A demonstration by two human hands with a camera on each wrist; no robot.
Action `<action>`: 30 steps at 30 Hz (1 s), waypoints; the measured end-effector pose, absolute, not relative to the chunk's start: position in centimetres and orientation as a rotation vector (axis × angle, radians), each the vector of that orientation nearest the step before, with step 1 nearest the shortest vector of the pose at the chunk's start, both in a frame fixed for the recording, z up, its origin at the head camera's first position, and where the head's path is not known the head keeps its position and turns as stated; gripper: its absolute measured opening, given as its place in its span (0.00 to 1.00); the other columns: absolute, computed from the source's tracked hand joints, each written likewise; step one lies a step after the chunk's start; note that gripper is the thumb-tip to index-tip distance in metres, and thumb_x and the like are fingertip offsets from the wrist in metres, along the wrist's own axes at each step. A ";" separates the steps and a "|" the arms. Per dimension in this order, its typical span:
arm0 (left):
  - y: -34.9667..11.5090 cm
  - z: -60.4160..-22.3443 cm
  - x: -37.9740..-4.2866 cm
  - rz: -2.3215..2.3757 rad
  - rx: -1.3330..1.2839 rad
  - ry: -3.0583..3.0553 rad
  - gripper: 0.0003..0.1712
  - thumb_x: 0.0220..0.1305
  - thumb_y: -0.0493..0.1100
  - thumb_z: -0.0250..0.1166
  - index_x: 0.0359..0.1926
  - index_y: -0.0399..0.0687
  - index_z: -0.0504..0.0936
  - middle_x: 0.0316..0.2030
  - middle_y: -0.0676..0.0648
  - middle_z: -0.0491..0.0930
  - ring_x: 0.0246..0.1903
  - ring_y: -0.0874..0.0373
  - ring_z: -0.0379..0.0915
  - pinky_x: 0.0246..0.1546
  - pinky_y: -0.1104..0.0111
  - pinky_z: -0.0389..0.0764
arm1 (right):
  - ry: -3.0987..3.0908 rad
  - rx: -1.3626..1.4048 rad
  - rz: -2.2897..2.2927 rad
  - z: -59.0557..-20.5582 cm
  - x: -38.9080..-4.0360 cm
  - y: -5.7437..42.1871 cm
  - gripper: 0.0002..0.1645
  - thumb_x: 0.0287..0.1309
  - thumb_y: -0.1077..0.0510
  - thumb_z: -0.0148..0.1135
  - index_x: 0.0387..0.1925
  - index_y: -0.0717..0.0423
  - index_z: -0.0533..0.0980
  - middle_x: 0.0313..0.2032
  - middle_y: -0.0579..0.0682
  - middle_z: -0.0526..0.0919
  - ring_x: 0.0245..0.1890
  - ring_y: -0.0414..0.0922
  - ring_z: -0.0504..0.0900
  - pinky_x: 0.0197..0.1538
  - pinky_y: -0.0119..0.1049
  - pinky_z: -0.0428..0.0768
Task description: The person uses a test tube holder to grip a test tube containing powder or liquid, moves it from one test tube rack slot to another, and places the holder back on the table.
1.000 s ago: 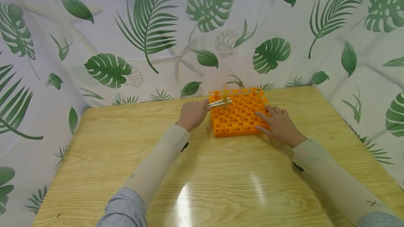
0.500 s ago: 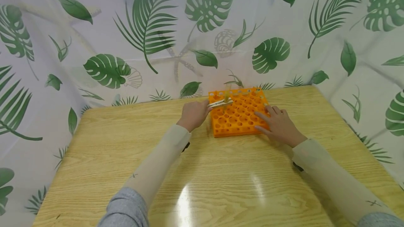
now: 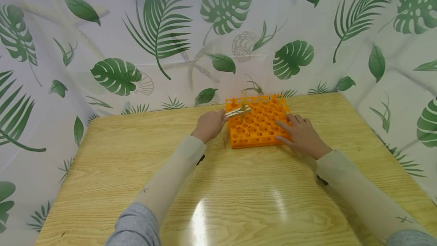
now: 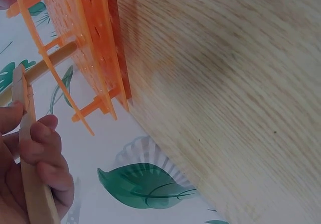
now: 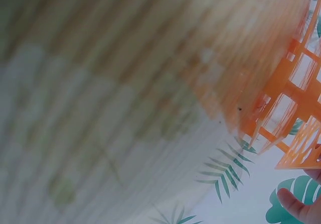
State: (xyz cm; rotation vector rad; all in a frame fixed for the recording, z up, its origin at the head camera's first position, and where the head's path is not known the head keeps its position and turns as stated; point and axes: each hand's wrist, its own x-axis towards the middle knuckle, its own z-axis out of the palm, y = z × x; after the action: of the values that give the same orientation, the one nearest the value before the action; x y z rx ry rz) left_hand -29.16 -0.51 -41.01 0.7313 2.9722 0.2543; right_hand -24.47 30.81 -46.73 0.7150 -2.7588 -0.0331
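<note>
An orange test tube rack (image 3: pixel 259 122) with rows of round holes stands at the back of the wooden table. My left hand (image 3: pixel 209 124) grips a wooden test tube holder (image 3: pixel 238 112), also plain in the left wrist view. Clamped in its jaws is a test tube (image 3: pixel 243 101) with yellowish contents, at the rack's left part. In the left wrist view the tube (image 4: pixel 52 62) reaches through the rack's top layer (image 4: pixel 45 53). My right hand (image 3: pixel 304 136) rests on the rack's right side with fingers spread; the right wrist view catches only a few fingertips (image 5: pixel 291 201).
The wooden table (image 3: pixel 218 193) spreads out in front of the rack and to both sides. Right behind the rack hangs a white cloth (image 3: pixel 191 67) printed with green leaves, which also closes off both sides.
The test tube and holder tip shifted slightly right and down, then came back to about where they were. My right hand and the rack have stayed put.
</note>
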 end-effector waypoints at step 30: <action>-0.3 -42.2 -29.5 0.224 0.740 3.042 0.18 0.71 0.54 0.49 0.36 0.46 0.76 0.20 0.48 0.76 0.16 0.58 0.69 0.17 0.68 0.69 | -2.775 0.705 0.016 -46.8 -24.5 30.8 0.33 0.56 0.40 0.61 0.60 0.50 0.70 0.58 0.67 0.67 0.53 0.62 0.69 0.46 0.61 0.69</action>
State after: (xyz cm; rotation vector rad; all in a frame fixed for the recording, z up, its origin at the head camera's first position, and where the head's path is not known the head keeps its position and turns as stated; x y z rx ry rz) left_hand -29.53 -0.27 -42.21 0.7402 3.0422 0.2240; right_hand -24.48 30.83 -46.82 0.7049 -2.7746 0.0159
